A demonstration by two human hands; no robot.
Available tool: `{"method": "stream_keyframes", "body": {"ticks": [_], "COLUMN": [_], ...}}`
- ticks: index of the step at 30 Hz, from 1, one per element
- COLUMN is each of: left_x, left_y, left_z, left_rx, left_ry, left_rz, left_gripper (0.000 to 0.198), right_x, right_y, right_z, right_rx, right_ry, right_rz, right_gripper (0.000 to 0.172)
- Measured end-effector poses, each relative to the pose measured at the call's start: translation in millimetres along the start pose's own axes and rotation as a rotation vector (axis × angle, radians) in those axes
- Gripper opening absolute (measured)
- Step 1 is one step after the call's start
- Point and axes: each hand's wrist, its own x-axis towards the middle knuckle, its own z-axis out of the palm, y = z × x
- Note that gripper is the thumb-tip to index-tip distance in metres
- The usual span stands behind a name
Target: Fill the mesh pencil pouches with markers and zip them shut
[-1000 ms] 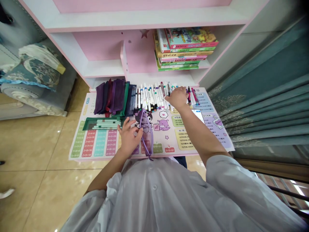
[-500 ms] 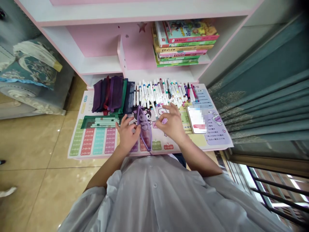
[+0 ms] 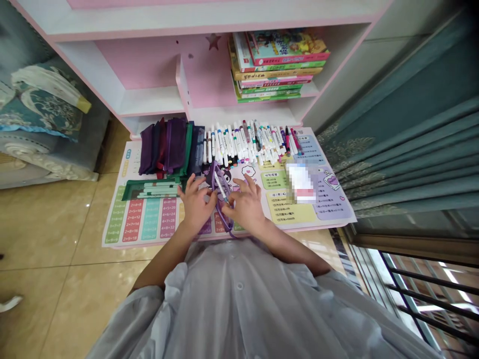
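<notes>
My left hand is closed in a pinch on the left edge of a purple zip pencil pouch, whose mouth gapes. My right hand pinches a white marker near its lower end, and the marker lies over the pouch's opening. Its tip is hidden by my fingers. Left of my left hand, a green mesh pouch holds several pale markers. Behind both hands spreads a heap of white markers with coloured ends.
More pouches, purple, red and dark blue, stand at the desk's back left. A phone lies to the right on the printed desk mat. Stacked books fill part of the shelf above. A curtain hangs at the right.
My right hand has moved left and slightly down, bringing the white marker from beside the purple pouch to over its opening. My left hand keeps its pinch. The view has shifted slightly.
</notes>
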Motion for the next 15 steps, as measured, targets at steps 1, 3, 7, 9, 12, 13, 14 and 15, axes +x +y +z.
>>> {"method": "stream_keyframes", "body": {"ticks": [1,3,7,9,12,13,14,15], "left_x": [0.1,0.2,0.0,0.1,0.6,0.9,1.2,1.4], "left_y": [-0.5,-1.8,-3.4,-3.4,-3.2,-3.2,-3.4,-3.7], "left_z": [0.2,0.8,2.3,2.6,2.6,2.7,2.8,3.1], "left_rx": [0.001,0.003,0.001,0.001,0.003,0.002,0.001,-0.002], "left_ry": [0.0,0.003,0.018,0.023,0.023,0.024,0.026,0.029], "left_rz": [-0.001,-0.002,0.0,0.0,-0.004,-0.004,-0.004,-0.003], "left_gripper": [0.022,0.022,0.02,0.02,0.02,0.021,0.021,0.021], "right_x": [1.3,3.9,10.0,12.8,14.3,13.9,13.1,12.2], "right_y": [-1.7,-4.3,-5.8,-5.8,-5.7,-5.6,-5.3,-4.7], "right_z": [1.6,5.2,13.3,16.5,19.7,20.4,20.7,20.6], "right_rx": [-0.023,-0.069,-0.118,-0.135,-0.149,-0.147,-0.142,-0.134], "right_ry": [-0.019,-0.059,-0.165,-0.204,-0.208,-0.2,-0.194,-0.188], "right_rz": [0.002,-0.005,-0.027,-0.034,-0.049,-0.053,-0.054,-0.051], "right_gripper": [0.012,0.01,0.014,0.016,0.015,0.013,0.012,0.01]}}
